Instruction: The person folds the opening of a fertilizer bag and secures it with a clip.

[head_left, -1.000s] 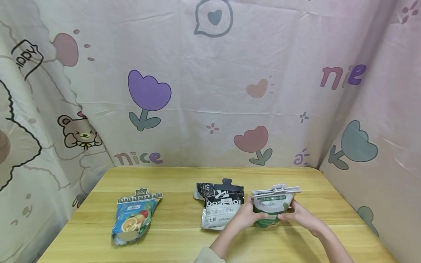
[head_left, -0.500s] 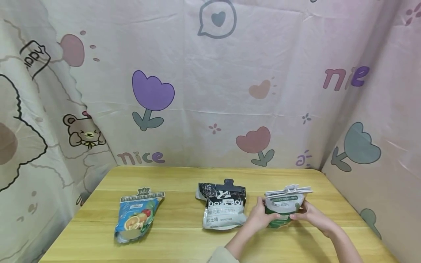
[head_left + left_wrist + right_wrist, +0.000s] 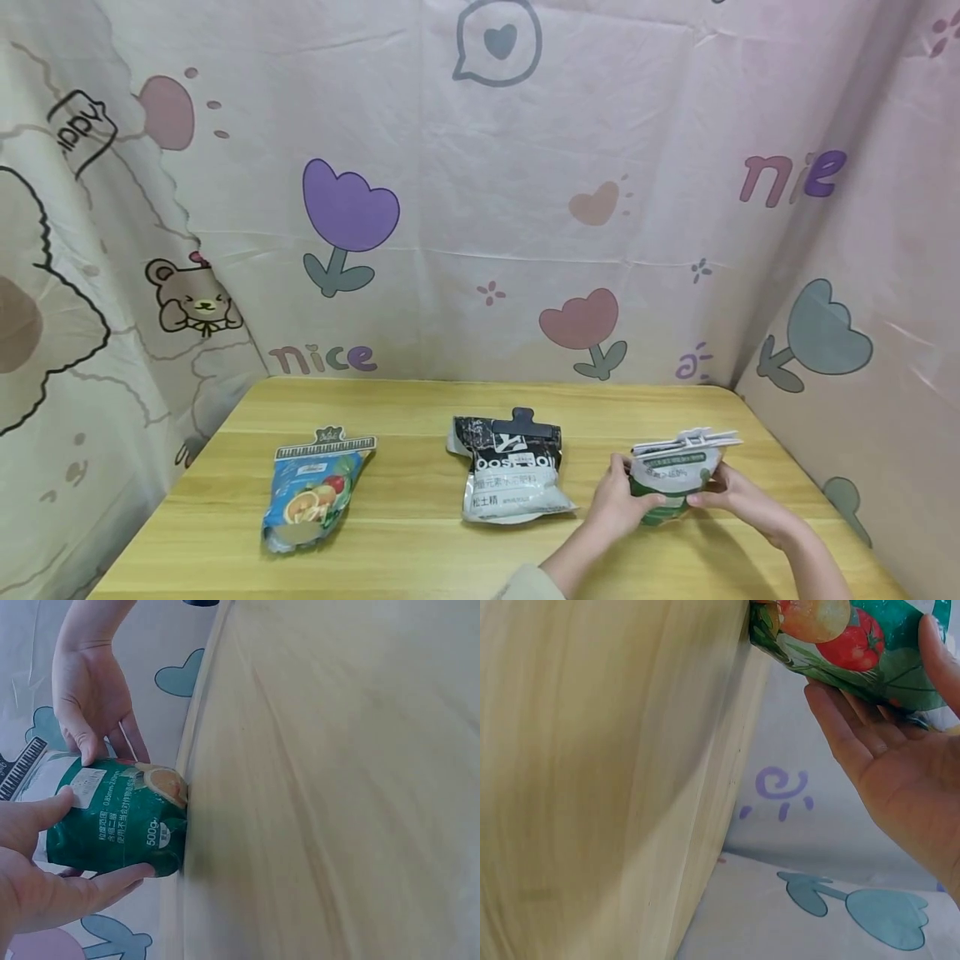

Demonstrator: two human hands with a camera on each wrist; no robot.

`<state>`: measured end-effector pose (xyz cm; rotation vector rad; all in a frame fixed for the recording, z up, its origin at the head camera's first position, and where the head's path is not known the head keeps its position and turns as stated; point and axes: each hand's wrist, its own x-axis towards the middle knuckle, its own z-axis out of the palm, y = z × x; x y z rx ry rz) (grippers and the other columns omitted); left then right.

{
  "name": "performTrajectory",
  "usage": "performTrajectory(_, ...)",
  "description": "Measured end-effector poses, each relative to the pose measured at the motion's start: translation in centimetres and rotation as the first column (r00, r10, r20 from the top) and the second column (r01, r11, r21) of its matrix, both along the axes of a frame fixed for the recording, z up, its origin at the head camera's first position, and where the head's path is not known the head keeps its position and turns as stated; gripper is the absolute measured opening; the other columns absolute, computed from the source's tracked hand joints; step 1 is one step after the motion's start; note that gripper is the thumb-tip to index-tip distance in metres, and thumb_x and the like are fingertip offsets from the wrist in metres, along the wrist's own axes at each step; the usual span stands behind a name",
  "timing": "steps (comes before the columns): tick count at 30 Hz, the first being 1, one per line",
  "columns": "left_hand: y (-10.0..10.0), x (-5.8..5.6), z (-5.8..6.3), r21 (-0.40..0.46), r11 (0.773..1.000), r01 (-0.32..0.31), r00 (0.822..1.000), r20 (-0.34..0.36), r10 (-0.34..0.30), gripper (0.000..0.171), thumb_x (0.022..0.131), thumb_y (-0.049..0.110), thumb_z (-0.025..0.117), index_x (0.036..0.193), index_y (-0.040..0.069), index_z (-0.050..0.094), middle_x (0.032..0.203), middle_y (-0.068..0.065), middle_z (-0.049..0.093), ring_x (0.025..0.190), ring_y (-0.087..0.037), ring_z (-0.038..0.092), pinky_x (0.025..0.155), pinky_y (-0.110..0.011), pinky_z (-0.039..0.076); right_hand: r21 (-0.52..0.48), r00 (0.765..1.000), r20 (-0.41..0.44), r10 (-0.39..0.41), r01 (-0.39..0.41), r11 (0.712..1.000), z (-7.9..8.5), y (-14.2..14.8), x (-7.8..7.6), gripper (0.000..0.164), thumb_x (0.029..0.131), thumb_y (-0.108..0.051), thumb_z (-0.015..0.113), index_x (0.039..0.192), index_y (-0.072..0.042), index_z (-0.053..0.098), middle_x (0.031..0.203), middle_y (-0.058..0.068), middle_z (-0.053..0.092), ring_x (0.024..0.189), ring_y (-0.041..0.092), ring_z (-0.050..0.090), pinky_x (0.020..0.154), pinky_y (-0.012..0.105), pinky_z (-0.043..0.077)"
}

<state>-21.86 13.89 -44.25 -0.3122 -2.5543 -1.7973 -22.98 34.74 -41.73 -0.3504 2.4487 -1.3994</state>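
Toward the right of the table in the head view, both hands hold a green-and-white pouch (image 3: 675,477), its top closed by a white clip (image 3: 686,442). The left hand (image 3: 621,504) grips its left side, thumb in front. On the right side, the right hand (image 3: 746,504) has its thumb on the front and fingers behind. In the left wrist view, the green pouch (image 3: 112,825) shows a 500g marking and its base meets the tabletop. Fruit and vegetable pictures cover the pouch (image 3: 847,645) in the right wrist view, with the right hand's (image 3: 900,761) fingers along it.
A black-and-white pouch (image 3: 510,483) with a black clip (image 3: 522,425) lies mid-table. Further left is a blue pouch (image 3: 311,500) with fruit pictures and a ruler-marked clip (image 3: 325,447). Patterned curtains (image 3: 465,183) surround the back and sides of the wooden table (image 3: 405,550).
Both hands have moved the green pouch to the right, away from the black-and-white pouch. The view has shifted slightly; the other two pouches stay in place.
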Motion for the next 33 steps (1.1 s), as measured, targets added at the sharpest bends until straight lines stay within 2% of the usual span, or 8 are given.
performTrajectory(5,0.4,0.2,0.0,-0.011,1.000,0.017,1.000,0.006,-0.017,0.050,0.072,0.020,0.078,0.107,0.015,0.044,0.096,0.003,0.054,0.093,-0.014,0.055,0.085,-0.032,0.046,0.020,1.000,-0.011,-0.001,0.001,1.000,0.1,0.5,0.3,0.075,0.088,-0.012,0.060,0.132,0.021,0.011,0.129,0.043,0.025,0.113,0.053,0.038,0.088,0.055,0.039)
performTrajectory(9,0.5,0.1,0.0,-0.017,0.999,0.033,0.999,0.025,-0.032,0.050,0.074,0.016,0.076,0.112,0.013,0.043,0.103,-0.001,0.055,0.098,-0.017,0.055,0.087,-0.034,0.045,0.035,0.999,-0.020,-0.039,0.039,0.999,0.3,0.4,0.2,0.075,0.088,-0.014,0.060,0.133,0.021,0.012,0.130,0.044,0.023,0.115,0.055,0.034,0.089,0.057,0.037)
performTrajectory(13,0.7,-0.2,0.0,0.003,1.000,0.003,0.999,0.051,-0.003,0.052,0.077,0.018,0.073,0.119,0.008,0.044,0.111,-0.008,0.056,0.104,-0.023,0.054,0.089,-0.037,0.044,0.021,0.996,-0.019,-0.085,0.086,0.996,0.3,-0.1,-0.2,0.078,0.089,-0.018,0.059,0.134,0.020,0.008,0.133,0.043,0.020,0.120,0.056,0.023,0.092,0.060,0.032)
performTrajectory(16,0.7,-0.5,0.0,0.028,0.999,-0.026,0.998,0.059,0.024,0.051,0.079,0.017,0.072,0.120,0.003,0.044,0.109,-0.011,0.056,0.103,-0.026,0.054,0.088,-0.039,0.045,-0.011,0.996,-0.005,-0.091,0.091,0.996,0.3,-0.5,-0.5,0.080,0.091,-0.019,0.057,0.135,0.021,0.002,0.134,0.043,0.016,0.122,0.056,0.018,0.094,0.058,0.032)
performTrajectory(22,0.5,-1.0,-0.2,0.053,0.996,-0.072,0.995,0.072,0.068,0.050,0.080,0.013,0.070,0.122,-0.003,0.046,0.106,-0.014,0.053,0.101,-0.031,0.053,0.087,-0.043,0.044,-0.063,0.990,0.032,-0.140,0.142,0.988,0.3,-1.9,-1.1,0.076,0.094,-0.017,0.052,0.134,0.020,0.000,0.132,0.043,0.015,0.120,0.053,0.028,0.092,0.053,0.038)
performTrajectory(26,0.7,-1.3,-0.1,0.129,0.987,-0.099,0.991,0.106,0.085,0.052,0.080,0.005,0.068,0.125,-0.005,0.044,0.113,-0.018,0.053,0.108,-0.034,0.050,0.091,-0.046,0.041,-0.048,0.982,0.031,-0.189,0.190,0.981,0.3,-3.1,-1.7,0.069,0.096,-0.019,0.047,0.132,0.021,0.004,0.130,0.042,0.020,0.117,0.051,0.031,0.090,0.056,0.037)
performTrajectory(30,0.9,-1.3,-0.2,0.179,0.975,-0.133,0.983,0.150,0.107,0.052,0.078,0.002,0.068,0.123,-0.008,0.043,0.112,-0.021,0.055,0.105,-0.037,0.051,0.090,-0.048,0.041,-0.034,0.967,0.047,-0.251,0.253,0.967,0.1,-4.0,-2.1,0.059,0.097,-0.021,0.043,0.126,0.022,0.015,0.113,0.033,0.041,0.095,0.034,0.051,0.080,0.043,0.046)
performTrajectory(33,1.0,-1.2,-0.5,0.188,0.971,-0.146,0.975,0.192,0.109,0.046,0.078,0.004,0.069,0.116,-0.009,0.047,0.102,-0.020,0.057,0.098,-0.035,0.054,0.087,-0.048,0.043,-0.027,0.958,0.078,-0.275,0.277,0.960,-0.4,-4.0,-2.4,0.053,0.098,-0.023,0.041,0.120,0.022,0.023,0.097,0.020,0.051,0.078,0.019,0.054,0.068,0.033,0.048)
